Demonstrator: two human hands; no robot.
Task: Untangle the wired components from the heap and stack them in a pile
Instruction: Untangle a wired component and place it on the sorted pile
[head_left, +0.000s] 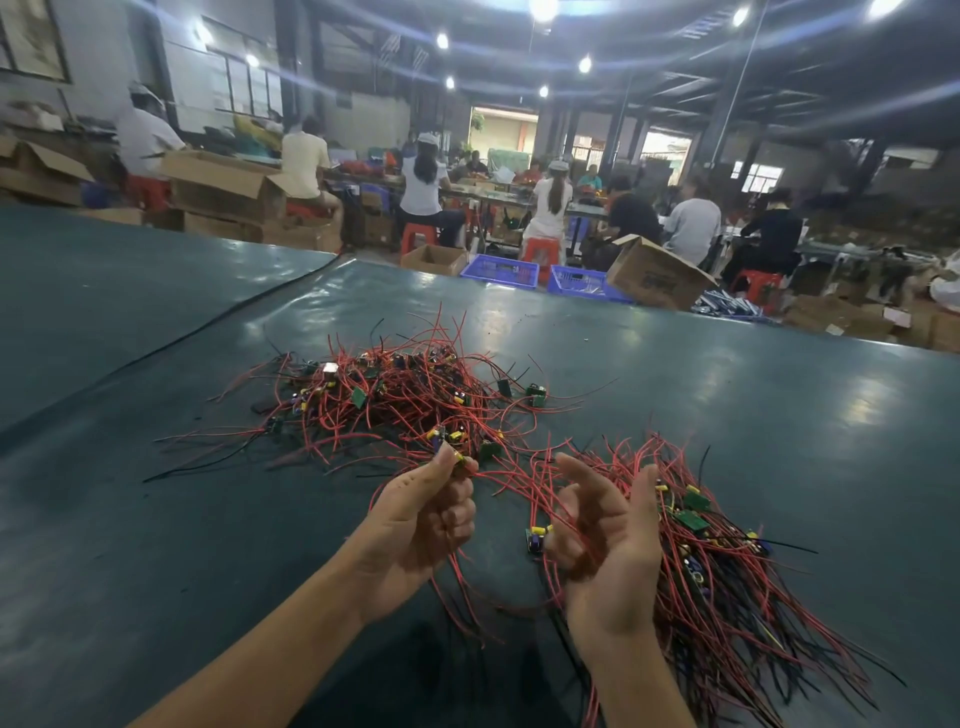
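A tangled heap (395, 400) of red and black wires with small green circuit boards lies in the middle of the dark green table (727, 395). A second pile (722, 561) of wired components spreads at the right. My left hand (421, 525) is raised near the heap's front edge and pinches a small component (457, 457) between thumb and fingers. My right hand (608, 540) is beside the right pile, palm turned left, its fingers curled round red wires that run across to the left hand. One small board (537, 538) hangs from those wires between the hands.
A black cable (218, 322) runs along a seam in the table at the left. Beyond the far edge stand blue crates (501, 270), cardboard boxes (657, 275) and red stools, with several people seated at other benches.
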